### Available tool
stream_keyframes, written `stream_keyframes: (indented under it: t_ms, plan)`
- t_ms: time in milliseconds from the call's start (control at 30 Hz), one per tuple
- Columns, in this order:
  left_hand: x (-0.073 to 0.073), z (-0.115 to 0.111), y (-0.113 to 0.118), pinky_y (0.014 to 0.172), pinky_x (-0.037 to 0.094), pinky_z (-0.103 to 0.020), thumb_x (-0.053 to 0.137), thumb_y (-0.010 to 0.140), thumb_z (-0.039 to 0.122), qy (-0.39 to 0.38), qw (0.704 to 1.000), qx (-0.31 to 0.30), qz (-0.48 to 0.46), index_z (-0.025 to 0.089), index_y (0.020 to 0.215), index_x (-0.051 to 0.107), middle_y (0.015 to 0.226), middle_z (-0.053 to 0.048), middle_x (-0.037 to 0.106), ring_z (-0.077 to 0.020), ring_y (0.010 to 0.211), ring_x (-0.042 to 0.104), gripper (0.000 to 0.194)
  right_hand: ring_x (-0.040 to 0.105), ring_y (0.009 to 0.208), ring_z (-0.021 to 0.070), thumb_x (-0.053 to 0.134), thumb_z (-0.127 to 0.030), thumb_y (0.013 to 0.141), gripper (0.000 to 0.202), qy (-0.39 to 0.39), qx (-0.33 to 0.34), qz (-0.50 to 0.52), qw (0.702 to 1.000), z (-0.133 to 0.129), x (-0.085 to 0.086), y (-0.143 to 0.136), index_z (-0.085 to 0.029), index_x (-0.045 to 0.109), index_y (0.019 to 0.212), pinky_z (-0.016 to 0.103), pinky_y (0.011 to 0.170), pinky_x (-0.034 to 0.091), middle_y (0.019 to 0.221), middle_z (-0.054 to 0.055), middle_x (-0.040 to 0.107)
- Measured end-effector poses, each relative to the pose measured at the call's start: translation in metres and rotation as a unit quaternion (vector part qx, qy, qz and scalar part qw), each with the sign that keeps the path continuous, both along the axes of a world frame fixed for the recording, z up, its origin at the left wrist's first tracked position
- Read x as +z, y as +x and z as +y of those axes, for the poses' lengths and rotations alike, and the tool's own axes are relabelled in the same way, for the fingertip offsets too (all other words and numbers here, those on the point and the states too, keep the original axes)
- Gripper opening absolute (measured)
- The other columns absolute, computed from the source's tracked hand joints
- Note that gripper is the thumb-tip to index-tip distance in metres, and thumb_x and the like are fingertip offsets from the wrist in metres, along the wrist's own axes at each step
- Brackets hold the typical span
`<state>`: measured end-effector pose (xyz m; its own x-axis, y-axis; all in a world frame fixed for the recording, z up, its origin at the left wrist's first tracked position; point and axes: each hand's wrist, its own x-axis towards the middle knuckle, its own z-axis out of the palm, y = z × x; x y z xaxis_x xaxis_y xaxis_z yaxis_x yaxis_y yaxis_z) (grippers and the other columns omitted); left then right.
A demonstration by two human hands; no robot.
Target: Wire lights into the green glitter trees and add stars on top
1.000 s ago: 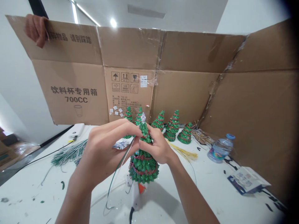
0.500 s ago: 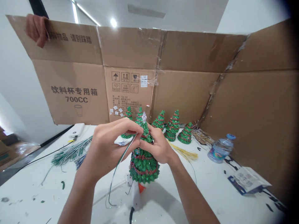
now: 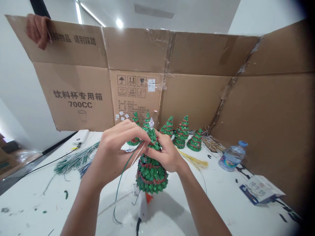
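A small green Christmas tree with red garlands and a clear pointed topper stands upright between my hands. My left hand pinches a pair of thin wires, one green and one white, against the tree's upper left side. The wires' lower ends hang down and curl near the table. With thumb and fingers around the tree's upper part, my right hand grips it from the right. Below the tree is a white tool handle with a black cord. The pinched fingertips hide where the wires meet the tree.
Several more green trees stand behind. Bundles of green wires and yellow wires lie on the white table. At right are a water bottle and a packet. Cardboard walls the back; another person's hand holds its edge.
The green and white wires have spread apart below my left fingers, with the green one bowing left. My right hand and the tree have hardly moved.
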<state>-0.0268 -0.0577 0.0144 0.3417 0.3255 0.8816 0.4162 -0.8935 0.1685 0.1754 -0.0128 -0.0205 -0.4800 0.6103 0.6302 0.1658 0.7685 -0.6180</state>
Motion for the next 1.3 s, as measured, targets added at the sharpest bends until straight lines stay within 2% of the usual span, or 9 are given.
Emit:
stream_keyframes:
  t_ms: [133,233,433,500,633,767,900,1100,1300]
  plan:
    - [0.000,0.000,-0.006,0.072,0.057,-0.028,0.079,0.096,0.016,-0.053,0.998,-0.038,0.011,0.023,0.100,0.078,0.091,-0.002,0.078,-0.0144,0.079,0.070,0.008,0.059,0.081,0.0207,0.074,-0.051,0.096,0.031,-0.010,-0.004,-0.014,1.000,0.000,0.002,0.001,-0.023,0.062,0.098,0.035,0.079,0.046,0.089,-0.001,0.068]
    - [-0.002,0.000,-0.011,0.073,0.058,-0.027,0.085,0.092,0.021,-0.056,0.997,-0.048,0.022,0.023,0.102,0.079,0.092,-0.001,0.080,-0.0145,0.078,0.073,0.012,0.063,0.085,0.0224,0.073,-0.056,0.096,0.035,-0.011,-0.002,-0.012,1.000,0.001,0.002,0.002,-0.023,0.063,0.101,0.036,0.080,0.048,0.094,0.001,0.072]
    - [-0.005,0.001,-0.009,0.069,0.059,-0.022,0.081,0.095,0.018,-0.067,0.997,-0.021,-0.019,0.022,0.102,0.074,0.086,0.002,0.077,-0.0103,0.072,0.071,0.010,0.060,0.082,0.0208,0.069,-0.050,0.099,0.028,-0.020,-0.022,-0.027,0.999,-0.001,-0.001,0.001,-0.022,0.064,0.101,0.035,0.078,0.046,0.089,0.000,0.068]
    - [-0.004,0.001,-0.007,0.072,0.061,-0.024,0.079,0.095,0.015,-0.071,0.997,-0.027,-0.029,0.022,0.100,0.073,0.088,0.001,0.077,-0.0114,0.076,0.072,0.011,0.056,0.078,0.0192,0.070,-0.048,0.098,0.028,-0.021,-0.020,-0.030,0.999,-0.001,-0.001,0.000,-0.021,0.064,0.102,0.034,0.076,0.044,0.085,-0.001,0.065]
    - [-0.003,0.003,-0.005,0.078,0.065,-0.030,0.076,0.094,0.009,-0.084,0.992,-0.076,-0.048,0.020,0.097,0.072,0.098,-0.004,0.076,-0.0169,0.091,0.073,0.013,0.052,0.074,0.0171,0.071,-0.048,0.098,0.028,-0.013,-0.022,-0.031,0.999,-0.001,-0.001,0.000,-0.021,0.062,0.100,0.032,0.071,0.041,0.080,-0.004,0.060]
    - [-0.004,0.004,-0.009,0.076,0.065,-0.031,0.079,0.092,0.008,-0.122,0.985,-0.112,-0.049,0.022,0.101,0.075,0.093,-0.003,0.076,-0.0155,0.083,0.072,0.017,0.052,0.074,0.0173,0.073,-0.050,0.097,0.031,-0.011,-0.021,-0.030,0.999,-0.001,-0.001,0.000,-0.022,0.060,0.097,0.031,0.071,0.041,0.080,-0.003,0.061]
    - [-0.005,0.004,-0.012,0.079,0.068,-0.033,0.084,0.090,0.011,-0.152,0.977,-0.142,-0.046,0.022,0.102,0.078,0.098,-0.005,0.081,-0.0192,0.088,0.078,0.018,0.050,0.073,0.0175,0.073,-0.053,0.096,0.035,-0.011,-0.024,-0.026,0.999,-0.001,-0.001,0.000,-0.022,0.058,0.093,0.032,0.070,0.040,0.078,-0.004,0.058]
    - [-0.005,0.008,-0.010,0.070,0.064,-0.031,0.082,0.095,0.020,-0.125,0.987,-0.071,-0.072,0.023,0.095,0.079,0.090,-0.004,0.081,-0.0168,0.078,0.075,0.005,0.049,0.073,0.0163,0.076,-0.050,0.095,0.033,-0.040,-0.022,-0.037,0.998,-0.003,0.001,-0.002,-0.022,0.058,0.094,0.032,0.070,0.039,0.079,-0.004,0.058]
    - [-0.008,0.011,-0.010,0.074,0.063,-0.028,0.085,0.093,0.020,-0.153,0.980,-0.089,-0.095,0.021,0.096,0.076,0.090,-0.003,0.078,-0.0155,0.080,0.073,0.009,0.053,0.076,0.0168,0.074,-0.045,0.097,0.027,-0.029,-0.028,-0.045,0.998,-0.004,0.000,-0.002,-0.021,0.062,0.099,0.032,0.074,0.041,0.084,-0.003,0.062]
